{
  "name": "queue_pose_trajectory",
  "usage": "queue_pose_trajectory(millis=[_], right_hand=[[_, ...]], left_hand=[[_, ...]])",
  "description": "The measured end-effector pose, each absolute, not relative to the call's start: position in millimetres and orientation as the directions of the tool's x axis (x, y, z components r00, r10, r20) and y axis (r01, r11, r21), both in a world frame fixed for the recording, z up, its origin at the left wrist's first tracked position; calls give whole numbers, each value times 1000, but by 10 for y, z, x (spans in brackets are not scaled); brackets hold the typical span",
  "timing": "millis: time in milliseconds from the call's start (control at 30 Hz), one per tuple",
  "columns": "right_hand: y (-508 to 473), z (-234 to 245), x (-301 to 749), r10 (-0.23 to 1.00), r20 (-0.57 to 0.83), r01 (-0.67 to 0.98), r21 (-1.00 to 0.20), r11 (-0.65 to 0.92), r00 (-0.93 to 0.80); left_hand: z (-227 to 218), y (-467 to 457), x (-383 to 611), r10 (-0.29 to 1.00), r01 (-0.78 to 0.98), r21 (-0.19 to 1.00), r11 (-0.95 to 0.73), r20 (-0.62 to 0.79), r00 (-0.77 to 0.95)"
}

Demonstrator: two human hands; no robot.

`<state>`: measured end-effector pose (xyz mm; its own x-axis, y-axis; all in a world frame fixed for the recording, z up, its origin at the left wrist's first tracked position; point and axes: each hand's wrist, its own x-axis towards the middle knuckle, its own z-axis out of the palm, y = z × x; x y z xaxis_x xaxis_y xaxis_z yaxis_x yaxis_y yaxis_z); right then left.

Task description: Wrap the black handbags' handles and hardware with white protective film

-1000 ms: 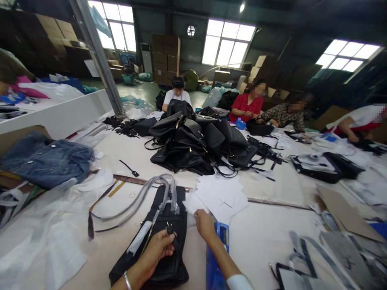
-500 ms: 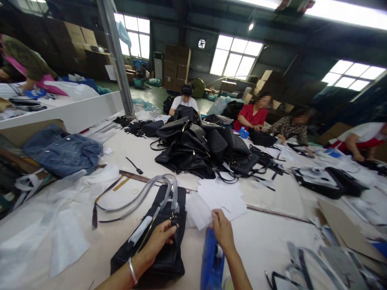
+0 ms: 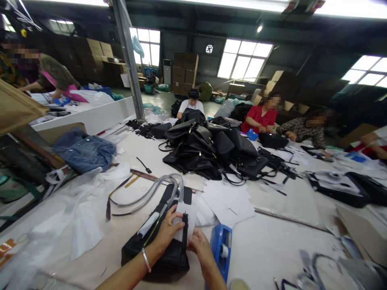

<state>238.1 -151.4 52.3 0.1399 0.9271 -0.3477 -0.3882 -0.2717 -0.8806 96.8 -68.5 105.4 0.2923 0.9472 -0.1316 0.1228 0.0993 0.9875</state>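
Observation:
A black handbag point(image 3: 165, 245) lies flat on the table before me, its long straps wrapped in clear plastic point(image 3: 157, 189). My left hand point(image 3: 167, 231) pinches a small black tab point(image 3: 184, 225) on the bag's front. My right hand point(image 3: 199, 243) holds a white sheet of paper point(image 3: 184, 215) against that tab. Both hands have their fingers closed. A blue tape dispenser point(image 3: 222, 247) stands just right of my right hand.
A stack of white paper sheets point(image 3: 228, 199) lies beyond the bag. A big heap of black handbags point(image 3: 208, 151) fills the table's middle. A denim jacket point(image 3: 84, 151) and white wrapping lie at left. Several people sit at the far side; another person bends over a table at left.
My right hand took a white sheet from the stack and brought it back to the bag's tab. The view shifted right and closer to the bag.

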Motion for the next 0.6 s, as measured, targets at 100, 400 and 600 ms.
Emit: queue_pose_trajectory(millis=[100,400,600], right_hand=[[-1476,728,2523,942,-250,-164,-962,-216,224],[-1315,1173,2460,960,-37,225,-969,-103,278],[-1223,1297,2440,924,10,228,-970,-84,382]], left_hand=[[1079,-686,958,927,125,985,120,-156,341],[1236,-711,1036,916,229,971,-74,-25,401],[1337,-737,1036,894,142,988,-57,-12,447]])
